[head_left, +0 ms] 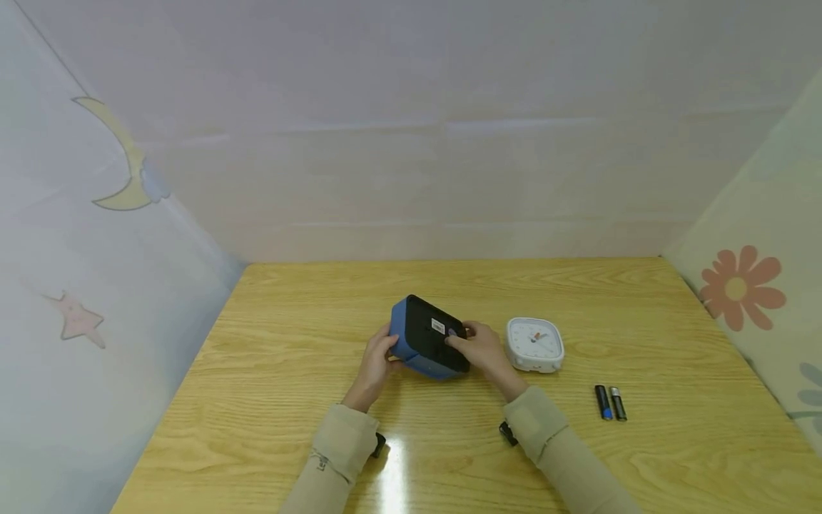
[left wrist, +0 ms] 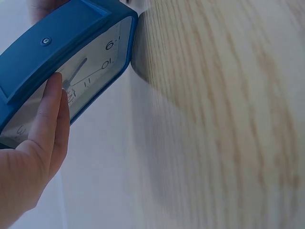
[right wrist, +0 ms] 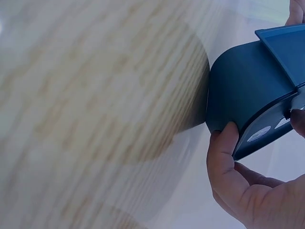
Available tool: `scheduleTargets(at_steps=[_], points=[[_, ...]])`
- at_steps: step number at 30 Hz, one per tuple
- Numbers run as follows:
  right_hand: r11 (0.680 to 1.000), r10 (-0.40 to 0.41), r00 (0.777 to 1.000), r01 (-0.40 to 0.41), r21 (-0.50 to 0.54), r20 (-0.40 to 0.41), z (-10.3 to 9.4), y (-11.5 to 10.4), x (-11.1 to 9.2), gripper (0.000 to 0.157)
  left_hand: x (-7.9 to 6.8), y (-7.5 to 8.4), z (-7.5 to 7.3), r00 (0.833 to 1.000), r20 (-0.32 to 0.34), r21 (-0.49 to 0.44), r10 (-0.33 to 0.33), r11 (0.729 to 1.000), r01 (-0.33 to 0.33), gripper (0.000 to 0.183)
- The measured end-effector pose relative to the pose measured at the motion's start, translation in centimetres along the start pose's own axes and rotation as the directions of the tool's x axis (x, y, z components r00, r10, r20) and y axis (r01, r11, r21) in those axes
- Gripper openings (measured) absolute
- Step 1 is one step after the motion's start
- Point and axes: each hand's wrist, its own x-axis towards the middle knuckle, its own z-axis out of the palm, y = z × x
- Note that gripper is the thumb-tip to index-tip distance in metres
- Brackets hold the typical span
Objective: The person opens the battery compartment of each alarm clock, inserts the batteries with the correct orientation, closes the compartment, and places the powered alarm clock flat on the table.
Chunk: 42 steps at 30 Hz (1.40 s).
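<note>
Probably the chief risk is a slip: the boxy blue plastic clock with a flat black back point(head_left: 422, 344) is tilted, and if the left hand point(head_left: 374, 365) lets its straight fingers point(left wrist: 45, 117) slide on the smooth white dial point(left wrist: 97, 59), the clock could drop onto the yellow wood-grain table point(head_left: 289, 321). A hard push from the right hand point(head_left: 484, 350), off to one side, might also twist it loose. A careless swing of the right wrist could knock the white rounded-square clock point(head_left: 535, 344) just beside it, or roll the black-and-blue cylindrical battery point(head_left: 603, 402) and the black-and-silver cylindrical battery point(head_left: 618, 403) farther right. As for the grip, both hands hold the blue clock between them, its back turned up: left thumb at its left side, left fingers across the dial, right fingers at the opposite corner, right thumb over the back. Whether its lower edge touches the table, I cannot tell
</note>
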Motion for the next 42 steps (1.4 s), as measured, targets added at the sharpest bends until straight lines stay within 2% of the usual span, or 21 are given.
scheduleTargets(at_steps=[7,14,19,23,27,38,42], points=[[0.993,-0.050,0.998,0.047,-0.104,-0.026,-0.05,0.10,-0.24,0.059,0.02,-0.06,-0.17,1.000,0.007,0.037,-0.006,0.999,0.005,0.050],[0.992,-0.055,0.998,0.053,-0.114,-0.012,-0.10,0.31,-0.43,0.063,-0.05,-0.04,-0.20,1.000,-0.022,0.078,-0.003,0.997,0.005,0.049],[0.988,-0.066,0.998,0.065,-0.142,-0.002,-0.18,0.31,-0.56,0.064,-0.10,0.09,-0.25,0.999,-0.042,0.115,0.024,0.993,-0.019,0.048],[0.985,-0.073,0.997,0.072,-0.159,0.003,-0.27,0.34,-0.65,0.065,-0.16,0.22,-0.23,0.996,-0.066,0.185,0.060,0.982,-0.047,0.048],[0.984,-0.072,0.997,0.072,-0.163,0.008,-0.40,0.30,-0.76,0.065,-0.05,0.28,-0.32,0.994,-0.060,0.238,0.088,0.969,-0.071,0.046],[0.988,-0.101,0.995,0.102,-0.120,0.008,-0.72,0.30,-0.86,0.049,0.13,0.23,-0.65,0.995,-0.057,0.226,0.083,0.972,-0.068,0.045],[0.979,-0.136,0.991,0.133,-0.152,-0.004,-0.81,0.59,-0.69,0.050,0.16,0.21,-0.65,0.995,-0.061,0.227,0.083,0.971,-0.067,0.045]])
